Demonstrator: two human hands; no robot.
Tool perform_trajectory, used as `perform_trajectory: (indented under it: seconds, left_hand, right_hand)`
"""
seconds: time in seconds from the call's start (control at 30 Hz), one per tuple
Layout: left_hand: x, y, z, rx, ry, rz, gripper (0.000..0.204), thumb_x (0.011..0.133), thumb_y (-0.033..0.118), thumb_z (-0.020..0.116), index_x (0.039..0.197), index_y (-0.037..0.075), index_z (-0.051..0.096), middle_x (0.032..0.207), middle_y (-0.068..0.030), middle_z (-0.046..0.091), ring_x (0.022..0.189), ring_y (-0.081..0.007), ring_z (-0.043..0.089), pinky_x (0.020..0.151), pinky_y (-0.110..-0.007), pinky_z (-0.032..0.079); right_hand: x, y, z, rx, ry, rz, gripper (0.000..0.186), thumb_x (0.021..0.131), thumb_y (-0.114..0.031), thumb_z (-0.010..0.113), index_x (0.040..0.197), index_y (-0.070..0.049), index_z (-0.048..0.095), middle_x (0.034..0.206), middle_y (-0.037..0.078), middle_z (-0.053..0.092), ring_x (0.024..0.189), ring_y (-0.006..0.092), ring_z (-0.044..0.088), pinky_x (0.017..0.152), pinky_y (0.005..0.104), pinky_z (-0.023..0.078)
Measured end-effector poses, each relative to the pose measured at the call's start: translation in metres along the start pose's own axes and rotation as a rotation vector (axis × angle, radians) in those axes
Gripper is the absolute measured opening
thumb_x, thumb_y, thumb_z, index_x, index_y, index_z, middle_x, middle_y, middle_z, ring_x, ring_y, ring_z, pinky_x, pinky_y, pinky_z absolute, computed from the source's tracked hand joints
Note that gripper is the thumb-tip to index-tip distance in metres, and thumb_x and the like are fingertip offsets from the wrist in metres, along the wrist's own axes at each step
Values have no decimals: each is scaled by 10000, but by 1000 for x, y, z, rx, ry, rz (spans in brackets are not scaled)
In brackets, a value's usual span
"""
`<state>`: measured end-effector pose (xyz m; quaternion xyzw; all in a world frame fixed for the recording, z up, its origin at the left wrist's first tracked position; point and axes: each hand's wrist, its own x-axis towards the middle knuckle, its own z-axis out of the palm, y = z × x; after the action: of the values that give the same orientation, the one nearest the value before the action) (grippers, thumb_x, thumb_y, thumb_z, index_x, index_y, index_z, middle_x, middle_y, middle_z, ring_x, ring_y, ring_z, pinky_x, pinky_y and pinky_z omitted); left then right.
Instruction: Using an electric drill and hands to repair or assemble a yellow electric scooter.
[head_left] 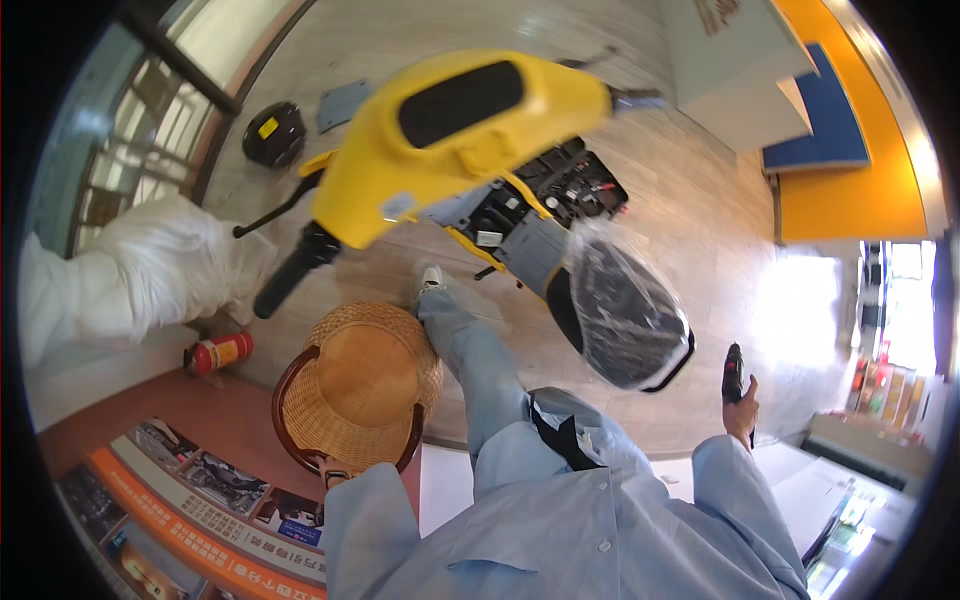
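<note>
My left hand [330, 468] is at the brown wooden rail of a round wicker chair [365, 365], closed around it; its fingers are partly hidden. Out to the right, my right hand [742, 412] grips a black cordless drill [734, 372] by its handle, pointing away from me. In front stands a yellow electric scooter [450, 120] with a black handlebar grip [297, 270] at its left. Clear plastic wrap covers its black seat [625, 310]. The drill is apart from the scooter.
Beyond the scooter, an open black tool case [575, 185] lies on the floor. A black rounded part [273, 135] and a grey panel [343, 105] lie farther left. A red fire extinguisher [218, 353] and a white-draped object [160, 265] stand left. White counters [740, 80] stand far right.
</note>
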<state>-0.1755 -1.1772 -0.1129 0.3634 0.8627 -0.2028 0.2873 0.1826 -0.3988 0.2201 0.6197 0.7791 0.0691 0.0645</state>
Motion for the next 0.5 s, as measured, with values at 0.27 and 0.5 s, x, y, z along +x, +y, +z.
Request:
perform_trajectory:
  seconds: [0.27, 0.5]
  left_hand:
    - [-15, 80, -129, -58, -106, -48, 387, 915, 341, 574, 1208, 103, 659, 1254, -162, 625, 1199, -316, 573, 1029, -519, 421]
    - [-10, 169, -241, -259, -277, -188, 348, 814, 310, 745, 1032, 40, 720, 1041, -207, 696, 977, -396, 662, 842, -454, 545]
  right_hand:
    - [-53, 160, 33, 225, -104, 179, 701, 782, -258, 718, 1396, -98, 419, 923, 290, 675, 920, 476, 647, 792, 535, 505]
    - [-55, 234, 31, 167, -171, 426, 645, 772, -236, 723, 1350, -105, 467, 1008, 279, 674, 988, 446, 645, 848, 509, 504]
